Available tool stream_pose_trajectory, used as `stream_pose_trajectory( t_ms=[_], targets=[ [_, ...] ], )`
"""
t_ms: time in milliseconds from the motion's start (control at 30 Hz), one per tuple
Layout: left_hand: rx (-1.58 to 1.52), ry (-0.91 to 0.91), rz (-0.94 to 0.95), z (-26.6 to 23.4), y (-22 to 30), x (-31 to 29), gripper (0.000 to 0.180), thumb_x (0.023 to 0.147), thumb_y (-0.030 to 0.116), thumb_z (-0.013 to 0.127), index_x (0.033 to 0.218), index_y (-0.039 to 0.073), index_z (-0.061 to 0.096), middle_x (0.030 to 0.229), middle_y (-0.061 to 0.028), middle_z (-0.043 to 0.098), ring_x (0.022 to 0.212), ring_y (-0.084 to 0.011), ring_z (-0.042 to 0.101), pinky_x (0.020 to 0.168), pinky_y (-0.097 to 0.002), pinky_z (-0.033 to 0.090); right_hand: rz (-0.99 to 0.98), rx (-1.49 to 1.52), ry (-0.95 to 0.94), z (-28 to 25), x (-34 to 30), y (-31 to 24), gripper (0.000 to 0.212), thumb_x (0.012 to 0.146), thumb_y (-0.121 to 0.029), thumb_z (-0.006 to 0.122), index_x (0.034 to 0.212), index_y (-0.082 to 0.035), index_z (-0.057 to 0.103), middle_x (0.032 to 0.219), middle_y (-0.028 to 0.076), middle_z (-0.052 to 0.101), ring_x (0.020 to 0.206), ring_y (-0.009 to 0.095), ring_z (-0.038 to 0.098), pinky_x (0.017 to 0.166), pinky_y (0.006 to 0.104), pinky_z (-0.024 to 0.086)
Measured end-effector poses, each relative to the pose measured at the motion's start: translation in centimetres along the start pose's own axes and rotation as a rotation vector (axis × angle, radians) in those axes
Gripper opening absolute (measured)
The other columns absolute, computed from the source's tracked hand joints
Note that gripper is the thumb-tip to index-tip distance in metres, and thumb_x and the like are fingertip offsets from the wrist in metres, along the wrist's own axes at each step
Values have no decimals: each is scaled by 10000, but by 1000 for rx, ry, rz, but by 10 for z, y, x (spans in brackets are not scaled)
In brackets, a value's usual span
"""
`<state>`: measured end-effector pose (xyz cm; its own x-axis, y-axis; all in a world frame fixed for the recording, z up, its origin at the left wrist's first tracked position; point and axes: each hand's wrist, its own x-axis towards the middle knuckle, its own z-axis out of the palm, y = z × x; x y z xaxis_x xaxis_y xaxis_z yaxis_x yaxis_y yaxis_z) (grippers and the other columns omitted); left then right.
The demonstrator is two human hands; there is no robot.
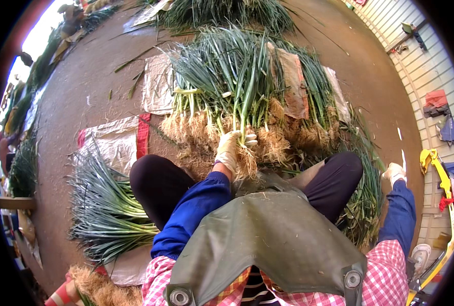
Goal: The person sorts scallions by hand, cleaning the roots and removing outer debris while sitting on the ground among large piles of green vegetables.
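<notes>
My left hand, in a pale glove, is closed round green onions low on their white stems, just above the tangled roots. Their leaves reach away from me over a big pile of untrimmed green onions with shaggy tan roots. Out to the right, my gloved right hand is closed, and a thin whitish strip stands up from it. What this strip is I cannot make out. Beside that arm lies a heap of loose green leaves.
Cleaner green onions lie at the left by my knee, near a red-edged sack. Another leafy pile stands at the far side. A yellow metal frame is by the right wall. Rooted onions are at the lower left.
</notes>
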<state>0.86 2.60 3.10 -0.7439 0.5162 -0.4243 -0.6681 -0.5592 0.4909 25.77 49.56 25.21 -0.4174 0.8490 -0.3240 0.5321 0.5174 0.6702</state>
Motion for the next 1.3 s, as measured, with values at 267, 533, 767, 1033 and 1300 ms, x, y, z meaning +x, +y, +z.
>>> stream_pose_trajectory(
  t_ms=[267, 533, 767, 1033, 1300],
  targets=[
    [22, 30, -71, 8, -5, -14, 315, 916, 173, 544, 1144, -42, 509, 920, -251, 659, 663, -276, 671, 568, -317, 568, -903, 1715, -208, -84, -95, -240, 240, 900, -185, 570, 1100, -60, 617, 983, 54, 659, 844, 156, 627, 761, 291, 508],
    [129, 20, -22, -14, -17, 4, 142, 882, 127, 553, 913, -8, 590, 799, -156, 643, 675, -292, 644, 640, -376, 573, -842, 2033, -865, -64, -95, -443, 181, 849, -178, 671, 938, -23, 641, 787, 53, 653, 611, 158, 613, 513, 246, 503],
    [50, 26, 112, 40, 22, -35, 207, 913, 220, 489, 828, 46, 562, 661, -120, 618, 627, -223, 656, 494, -331, 559, -518, 1709, 3, -49, -35, -417, 156, 869, -171, 622, 888, -23, 578, 684, 45, 588, 575, 151, 602, 516, 294, 470],
    [249, 153, 128, 24, 37, -29, 195, 897, 170, 556, 1027, 36, 610, 734, -31, 623, 559, -151, 598, 519, -255, 521, -655, 2124, -49, -90, -63, -403, 253, 893, -286, 626, 954, -41, 609, 784, 56, 657, 595, 122, 591, 535, 282, 466],
    [151, 152, -92, 4, -16, -19, 264, 929, 307, 562, 952, 54, 634, 690, -68, 634, 506, -160, 569, 451, -268, 464, -733, 1796, -113, -95, -130, -457, 353, 879, -335, 647, 961, 5, 599, 833, 107, 651, 744, 203, 622, 672, 331, 478]
  ],
)
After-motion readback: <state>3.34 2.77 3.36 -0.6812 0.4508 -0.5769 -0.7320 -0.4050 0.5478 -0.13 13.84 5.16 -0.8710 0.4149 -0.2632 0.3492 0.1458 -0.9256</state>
